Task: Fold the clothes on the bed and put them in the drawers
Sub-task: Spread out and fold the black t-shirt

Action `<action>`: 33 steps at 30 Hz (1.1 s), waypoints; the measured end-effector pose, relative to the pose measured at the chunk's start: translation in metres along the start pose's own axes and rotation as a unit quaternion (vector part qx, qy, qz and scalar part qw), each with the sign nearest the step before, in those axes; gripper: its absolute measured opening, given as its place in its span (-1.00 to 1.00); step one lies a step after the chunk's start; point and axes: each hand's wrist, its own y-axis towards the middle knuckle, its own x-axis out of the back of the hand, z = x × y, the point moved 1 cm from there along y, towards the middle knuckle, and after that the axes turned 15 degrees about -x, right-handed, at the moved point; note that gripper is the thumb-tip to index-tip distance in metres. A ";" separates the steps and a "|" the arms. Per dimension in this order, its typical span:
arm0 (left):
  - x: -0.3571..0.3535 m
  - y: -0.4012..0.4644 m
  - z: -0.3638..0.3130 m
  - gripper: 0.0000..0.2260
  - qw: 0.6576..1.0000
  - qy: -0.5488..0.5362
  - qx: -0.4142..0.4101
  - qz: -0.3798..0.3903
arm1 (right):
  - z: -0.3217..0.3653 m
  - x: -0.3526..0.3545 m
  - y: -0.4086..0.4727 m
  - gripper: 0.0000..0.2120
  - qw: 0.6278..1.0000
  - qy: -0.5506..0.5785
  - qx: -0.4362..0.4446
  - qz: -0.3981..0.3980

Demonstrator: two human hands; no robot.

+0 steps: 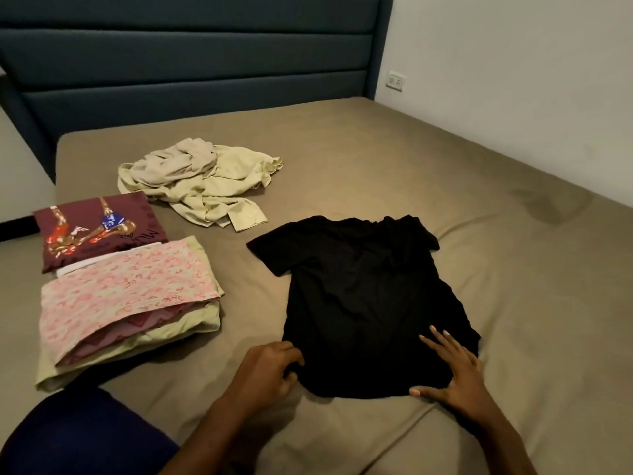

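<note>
Partial upside-down "ML" on maroon shirt (pixel 99 228)

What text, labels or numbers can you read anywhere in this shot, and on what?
"ML", seen upside down and cut off by a fold: on the folded maroon T-shirt, beside its boxer graphic; the rest is hidden.
Blue patch on that graphic: markings too blurred to read.
Wall socket plate: no readable marking.
Black T-shirt, floral folded cloth, crumpled pale clothes: no text visible.

My left grip (pixel 274 366) low and forward, fingers curled, pinching cloth at the fingertips, my right grip (pixel 452 371) flat, palm down, fingers (pixel 442 341) straight and spread, thumb out to the left, both forearms bare, reaching in from below
</note>
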 end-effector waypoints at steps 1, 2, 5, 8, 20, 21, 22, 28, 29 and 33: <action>0.003 -0.003 0.001 -0.80 0.999 -0.024 0.016 -0.029 | -0.001 0.002 -0.006 0.00 1.000 -0.019 0.002 0.012; 0.005 -0.004 0.002 -0.82 0.998 -0.031 0.028 -0.056 | -0.002 0.004 -0.009 0.01 0.999 -0.034 0.004 0.019; 0.011 -0.004 0.005 -0.87 0.993 -0.038 0.057 -0.092 | -0.003 0.008 -0.015 -0.02 0.998 -0.051 -0.003 0.021; 0.009 -0.007 0.007 -0.79 0.995 -0.024 0.056 -0.074 | 0.001 0.005 -0.013 -0.26 0.999 -0.048 -0.018 -0.002; 0.000 -0.020 0.014 -0.56 0.996 -0.043 0.049 -0.062 | 0.018 0.013 -0.010 -0.80 0.978 0.190 -0.086 -0.015; 0.000 -0.021 0.015 -0.54 0.996 -0.052 0.048 -0.057 | 0.018 0.013 -0.011 -0.79 0.978 0.193 -0.080 0.000; 0.001 -0.021 0.017 -0.52 0.995 -0.062 0.048 -0.055 | 0.020 0.013 -0.012 -0.81 0.976 0.202 -0.077 0.014; 0.004 -0.030 0.015 -0.44 0.992 -0.090 0.072 -0.050 | 0.016 0.004 -0.024 -0.85 0.932 0.329 -0.150 0.029; 0.004 -0.032 0.016 -0.44 0.993 -0.084 0.078 -0.036 | 0.014 0.004 -0.026 -0.84 0.926 0.340 -0.163 0.019; 0.000 -0.035 0.019 -0.44 0.994 -0.063 0.094 0.003 | -0.002 0.000 -0.035 -0.70 0.942 0.303 -0.140 -0.041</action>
